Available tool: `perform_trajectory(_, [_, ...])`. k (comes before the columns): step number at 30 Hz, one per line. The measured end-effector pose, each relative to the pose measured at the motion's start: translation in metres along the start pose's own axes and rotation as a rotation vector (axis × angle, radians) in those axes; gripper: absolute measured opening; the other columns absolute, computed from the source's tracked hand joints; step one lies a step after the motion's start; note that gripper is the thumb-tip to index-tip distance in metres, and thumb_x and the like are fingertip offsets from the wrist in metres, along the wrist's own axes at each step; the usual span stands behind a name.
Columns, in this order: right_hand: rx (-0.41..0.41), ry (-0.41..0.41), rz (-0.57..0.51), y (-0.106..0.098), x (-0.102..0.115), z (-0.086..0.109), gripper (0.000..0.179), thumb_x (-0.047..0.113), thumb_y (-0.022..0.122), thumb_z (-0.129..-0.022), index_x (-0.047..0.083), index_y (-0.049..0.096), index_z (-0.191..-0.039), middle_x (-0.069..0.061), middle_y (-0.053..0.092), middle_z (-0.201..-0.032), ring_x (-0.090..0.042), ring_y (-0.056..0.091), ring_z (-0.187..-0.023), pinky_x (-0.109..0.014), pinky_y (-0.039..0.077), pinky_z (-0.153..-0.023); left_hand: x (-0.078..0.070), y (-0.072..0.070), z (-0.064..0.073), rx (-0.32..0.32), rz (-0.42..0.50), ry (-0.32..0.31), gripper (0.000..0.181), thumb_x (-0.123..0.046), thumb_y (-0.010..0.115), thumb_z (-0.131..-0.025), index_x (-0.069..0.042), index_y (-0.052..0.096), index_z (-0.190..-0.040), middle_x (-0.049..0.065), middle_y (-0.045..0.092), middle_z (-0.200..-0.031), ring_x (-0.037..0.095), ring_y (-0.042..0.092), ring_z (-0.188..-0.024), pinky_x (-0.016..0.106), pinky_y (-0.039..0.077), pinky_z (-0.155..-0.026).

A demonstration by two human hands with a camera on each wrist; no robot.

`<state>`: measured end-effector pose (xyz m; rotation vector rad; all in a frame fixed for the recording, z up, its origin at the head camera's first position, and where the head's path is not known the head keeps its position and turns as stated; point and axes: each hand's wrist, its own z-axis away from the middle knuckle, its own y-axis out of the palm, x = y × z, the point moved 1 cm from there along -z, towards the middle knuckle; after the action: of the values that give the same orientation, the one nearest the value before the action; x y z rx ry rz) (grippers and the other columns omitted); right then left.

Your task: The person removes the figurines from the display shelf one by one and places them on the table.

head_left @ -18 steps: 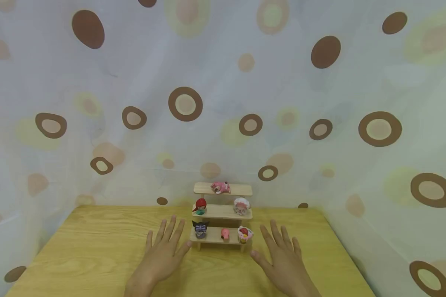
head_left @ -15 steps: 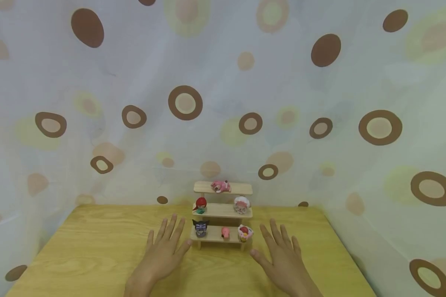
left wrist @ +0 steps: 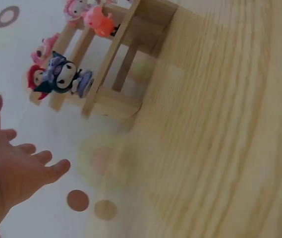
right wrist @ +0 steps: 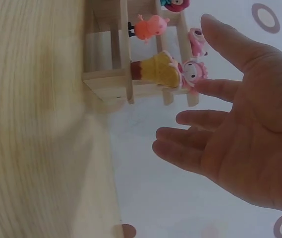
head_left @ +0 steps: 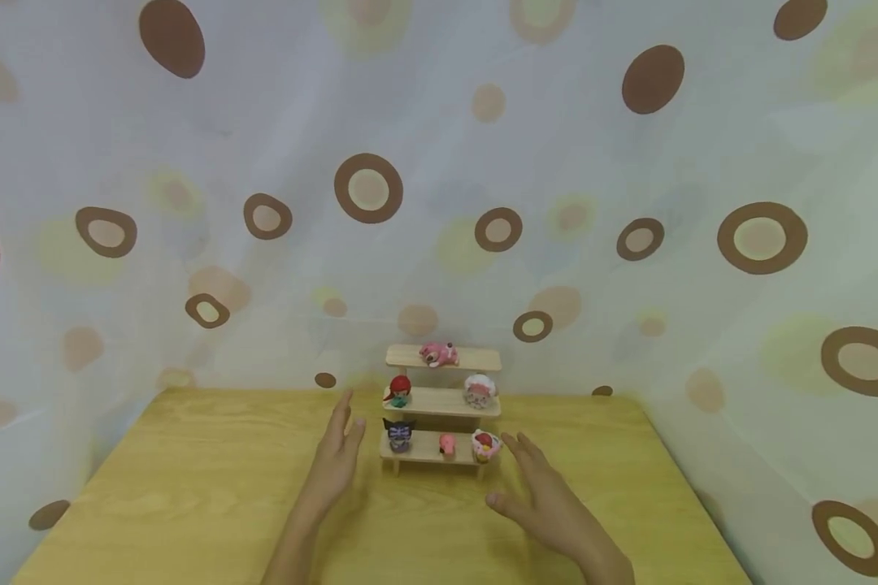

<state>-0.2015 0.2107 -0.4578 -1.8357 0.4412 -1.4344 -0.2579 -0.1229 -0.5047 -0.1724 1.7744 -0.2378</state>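
A small three-tier wooden display shelf (head_left: 439,402) stands at the table's back, bearing several toy figures. A lying pink figure (head_left: 439,354) is on the top tier. On the middle one sit a red-haired figure (head_left: 399,392) and a white-capped figure (head_left: 479,391). The bottom tier carries a dark-eared figure (head_left: 398,436), a pink pig figure (head_left: 447,444) and a yellow cone-shaped figure (right wrist: 158,69). My left hand (head_left: 332,463) is left of the shelf, palm turned inward, fingers extended and holding nothing. Fingers spread, my right hand (head_left: 549,504) is at the shelf's front right, holding nothing.
The light wooden table (head_left: 190,487) runs up to a pale wall covering (head_left: 424,130) with brown and beige spots. That covering also rises along both sides of the table.
Both hands have turned from backs up to palms facing inward, and the left has come closer to the shelf. The head view has tilted slightly down. The figures stay in their places.
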Motion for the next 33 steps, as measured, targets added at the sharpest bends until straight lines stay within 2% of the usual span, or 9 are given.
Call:
perform_trajectory(3, [-0.016,0.009,-0.031,0.001,-0.006,-0.004,0.089,0.048,0.073,-0.099,0.008,0.029,-0.166,-0.030,0.022,-0.170,-0.060,0.030,-0.149,-0.081,0.032,-0.116,0.005,0.007,-0.009,-0.025,0.130,-0.050,0.074,-0.056,0.032,-0.113,-0.018,0.007,-0.171,0.011,0.006,-0.178,0.041,0.009,-0.162,0.066,0.016,-0.130])
perform_trajectory(7, [-0.050,0.021,-0.078,0.004,-0.011,-0.010,0.088,0.040,0.076,-0.099,0.007,0.029,-0.165,-0.027,0.029,-0.169,-0.056,0.036,-0.148,-0.075,0.036,-0.118,0.009,0.018,-0.018,-0.025,0.221,-0.071,0.070,-0.054,0.030,-0.114,-0.019,0.010,-0.171,0.007,0.008,-0.178,0.040,0.012,-0.161,0.061,0.018,-0.131])
perform_trajectory(10, [-0.086,0.012,-0.109,0.008,-0.012,-0.014,0.084,0.036,0.077,-0.099,0.007,0.032,-0.164,-0.026,0.034,-0.167,-0.054,0.041,-0.145,-0.070,0.041,-0.117,0.011,0.025,-0.023,-0.027,0.273,-0.075,0.063,-0.047,0.029,-0.116,-0.020,0.014,-0.171,0.005,0.011,-0.178,0.038,0.012,-0.162,0.060,0.019,-0.132])
perform_trajectory(15, [-0.147,-0.037,-0.148,0.016,-0.009,-0.022,0.071,0.027,0.077,-0.099,0.004,0.044,-0.157,-0.025,0.043,-0.161,-0.055,0.047,-0.141,-0.068,0.047,-0.114,0.019,0.031,-0.024,0.000,0.394,-0.113,0.056,-0.039,0.029,-0.118,-0.019,0.022,-0.170,0.007,0.010,-0.178,0.037,0.007,-0.163,0.061,0.010,-0.133])
perform_trajectory(19, [-0.195,-0.051,-0.141,0.022,-0.009,-0.025,0.063,0.025,0.076,-0.100,0.000,0.050,-0.151,-0.024,0.050,-0.156,-0.053,0.051,-0.139,-0.066,0.051,-0.110,0.025,0.033,-0.023,0.015,0.499,-0.137,0.056,-0.040,0.029,-0.118,-0.016,0.025,-0.169,0.011,0.011,-0.177,0.039,0.009,-0.163,0.059,0.007,-0.134])
perform_trajectory(25, [-0.223,-0.042,-0.156,0.026,-0.012,-0.028,0.057,0.020,0.076,-0.099,-0.001,0.054,-0.148,-0.021,0.058,-0.151,-0.048,0.057,-0.135,-0.061,0.058,-0.105,0.027,0.037,-0.023,0.012,0.505,-0.129,0.056,-0.039,0.033,-0.117,-0.018,0.027,-0.168,0.012,0.018,-0.175,0.038,0.016,-0.161,0.057,0.012,-0.134])
perform_trajectory(28, [-0.247,-0.023,-0.197,0.029,-0.015,-0.030,0.052,0.013,0.076,-0.099,0.001,0.057,-0.146,-0.019,0.062,-0.146,-0.045,0.062,-0.130,-0.051,0.062,-0.102,0.027,0.039,-0.025,0.004,0.517,-0.131,0.051,-0.034,0.035,-0.117,-0.021,0.033,-0.166,0.011,0.024,-0.174,0.035,0.019,-0.161,0.056,0.013,-0.134])
perform_trajectory(33, [-0.301,-0.034,-0.251,0.036,-0.017,-0.034,0.046,0.004,0.075,-0.098,0.004,0.061,-0.141,-0.019,0.065,-0.140,-0.043,0.068,-0.123,-0.035,0.066,-0.092,0.025,0.040,-0.024,-0.006,0.536,-0.117,0.048,-0.025,0.036,-0.117,-0.019,0.037,-0.165,0.015,0.030,-0.170,0.033,0.023,-0.159,0.055,0.014,-0.134])
